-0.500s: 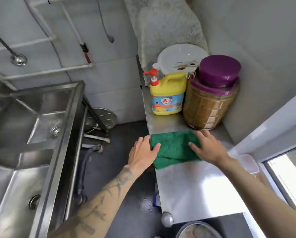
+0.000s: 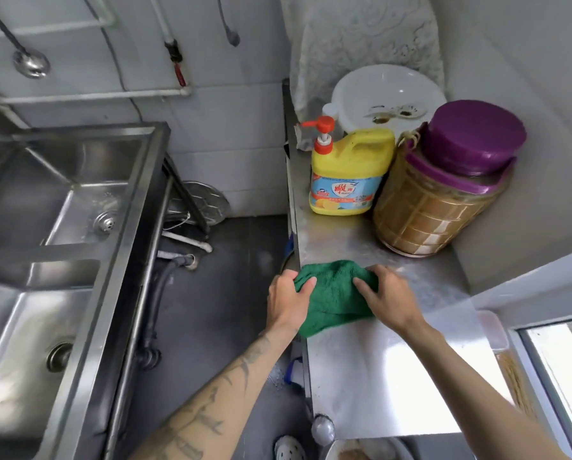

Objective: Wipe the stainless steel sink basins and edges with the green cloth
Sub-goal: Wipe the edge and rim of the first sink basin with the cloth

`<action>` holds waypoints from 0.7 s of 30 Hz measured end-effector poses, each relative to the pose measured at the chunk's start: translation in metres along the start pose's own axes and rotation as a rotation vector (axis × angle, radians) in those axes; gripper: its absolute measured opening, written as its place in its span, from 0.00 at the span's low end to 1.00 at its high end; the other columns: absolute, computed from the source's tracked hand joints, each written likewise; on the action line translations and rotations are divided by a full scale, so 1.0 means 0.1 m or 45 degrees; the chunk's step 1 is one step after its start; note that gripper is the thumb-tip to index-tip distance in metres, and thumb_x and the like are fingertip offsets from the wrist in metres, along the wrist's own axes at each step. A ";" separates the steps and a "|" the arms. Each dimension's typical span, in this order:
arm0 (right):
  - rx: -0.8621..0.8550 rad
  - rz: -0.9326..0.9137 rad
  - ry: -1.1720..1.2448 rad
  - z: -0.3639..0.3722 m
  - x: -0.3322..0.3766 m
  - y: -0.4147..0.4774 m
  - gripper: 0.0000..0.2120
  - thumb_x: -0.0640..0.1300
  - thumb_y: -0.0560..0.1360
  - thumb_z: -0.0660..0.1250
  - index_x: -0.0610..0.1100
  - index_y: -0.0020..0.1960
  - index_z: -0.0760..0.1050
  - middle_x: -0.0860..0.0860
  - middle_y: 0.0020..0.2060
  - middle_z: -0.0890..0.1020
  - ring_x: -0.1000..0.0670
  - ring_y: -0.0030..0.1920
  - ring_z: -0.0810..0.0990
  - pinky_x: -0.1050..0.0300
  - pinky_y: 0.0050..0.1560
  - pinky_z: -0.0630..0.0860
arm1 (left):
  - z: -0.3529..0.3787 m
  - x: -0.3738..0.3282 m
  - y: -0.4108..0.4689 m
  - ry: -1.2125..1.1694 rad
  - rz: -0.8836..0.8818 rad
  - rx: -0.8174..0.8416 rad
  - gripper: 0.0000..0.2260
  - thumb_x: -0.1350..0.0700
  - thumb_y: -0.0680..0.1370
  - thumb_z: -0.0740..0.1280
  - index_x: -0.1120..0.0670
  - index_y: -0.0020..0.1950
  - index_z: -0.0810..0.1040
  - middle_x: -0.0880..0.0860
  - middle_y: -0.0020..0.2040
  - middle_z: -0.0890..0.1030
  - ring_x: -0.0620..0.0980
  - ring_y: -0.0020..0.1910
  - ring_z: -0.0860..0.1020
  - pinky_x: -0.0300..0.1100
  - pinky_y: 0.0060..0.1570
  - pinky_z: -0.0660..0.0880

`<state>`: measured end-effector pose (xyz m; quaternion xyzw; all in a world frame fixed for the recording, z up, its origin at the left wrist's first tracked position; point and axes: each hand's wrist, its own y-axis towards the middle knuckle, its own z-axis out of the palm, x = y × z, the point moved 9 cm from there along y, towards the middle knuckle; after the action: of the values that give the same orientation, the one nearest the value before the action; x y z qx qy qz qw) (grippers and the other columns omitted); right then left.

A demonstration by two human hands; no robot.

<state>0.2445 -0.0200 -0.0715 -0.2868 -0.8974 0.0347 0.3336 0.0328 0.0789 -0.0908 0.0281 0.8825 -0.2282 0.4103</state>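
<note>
The green cloth (image 2: 332, 295) lies bunched at the left edge of a steel counter (image 2: 387, 366), with one corner hanging over that edge. My left hand (image 2: 288, 298) grips the cloth's left side with curled fingers. My right hand (image 2: 389, 298) pinches its right side. The stainless steel sink (image 2: 135, 207) stands to the left across a gap of dark floor. It has a far basin with a strainer drain (image 2: 105, 222) and a near basin with an open drain (image 2: 58, 356). Neither hand is near the sink.
A yellow pump bottle of dish soap (image 2: 347, 174) and a purple-lidded jar (image 2: 444, 187) stand at the counter's far end, with a white plastic lid (image 2: 387, 94) behind them. A ladle (image 2: 29, 63) hangs on the tiled wall. Pipes run under the sink's right edge.
Both hands have closed inward on the cloth, bunching it from a flat spread into a narrower heap. The view has shifted slightly.
</note>
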 end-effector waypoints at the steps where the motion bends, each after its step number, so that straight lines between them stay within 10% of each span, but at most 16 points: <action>1: -0.010 -0.042 0.046 -0.01 0.12 -0.02 0.14 0.51 0.81 0.69 0.42 0.61 0.78 0.45 0.53 0.79 0.44 0.53 0.77 0.58 0.49 0.64 | -0.10 0.06 -0.01 -0.047 -0.012 -0.023 0.16 0.44 0.82 0.70 0.55 0.59 0.79 0.55 0.57 0.82 0.57 0.59 0.80 0.51 0.58 0.77; 21: 0.448 -0.884 0.305 1.89 4.63 -1.68 0.08 0.55 0.80 0.69 0.61 0.57 0.73 0.62 0.47 0.83 0.63 0.48 0.80 0.65 0.48 0.71 | -4.11 2.18 -2.18 -0.769 -0.097 -1.149 0.02 0.54 0.85 0.67 0.47 0.54 0.76 0.42 0.47 0.80 0.32 0.49 0.77 0.27 0.51 0.70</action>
<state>-0.2388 0.1133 0.0932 0.0927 -0.8761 0.0394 0.4715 -0.4556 0.0290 0.0612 -0.2496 0.7361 0.1607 0.6084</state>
